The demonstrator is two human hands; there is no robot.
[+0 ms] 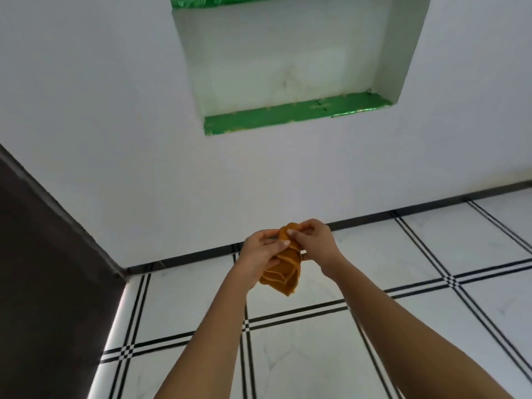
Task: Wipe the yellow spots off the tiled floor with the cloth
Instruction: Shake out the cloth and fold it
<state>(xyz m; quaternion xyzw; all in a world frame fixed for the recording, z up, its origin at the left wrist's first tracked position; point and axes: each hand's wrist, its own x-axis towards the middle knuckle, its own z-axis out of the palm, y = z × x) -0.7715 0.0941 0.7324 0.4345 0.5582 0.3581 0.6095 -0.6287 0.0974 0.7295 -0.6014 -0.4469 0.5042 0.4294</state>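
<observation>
Looking down through the head camera, the only view we have, we hold a folded orange-yellow cloth [283, 264] up in front of us with both arms stretched out. Our left hand [260, 254] wraps the cloth from the left, thumb pressed across its upper fold, while our right hand [315, 240] pinches the top edge from the other side. Both sets of fingers are closed on the fabric, so neither hand is free. The cloth hangs well above the white tiled floor with black double lines [302, 347], its layered hemmed edges drooping below our left palm.

We see no yellow spots on the stretch of floor in frame; they may lie outside the view. Ahead stands a plain white wall [115, 110] with a recessed niche lined in green foil [288, 116], and a dark brown panel [43, 269] closes the left side.

We judge the step in hand to be gathering the cloth into a pad. To do it well, we should fold the loose edges inward for a firm, flat face, settle it in one palm, then look down to find the spots before lowering it.
</observation>
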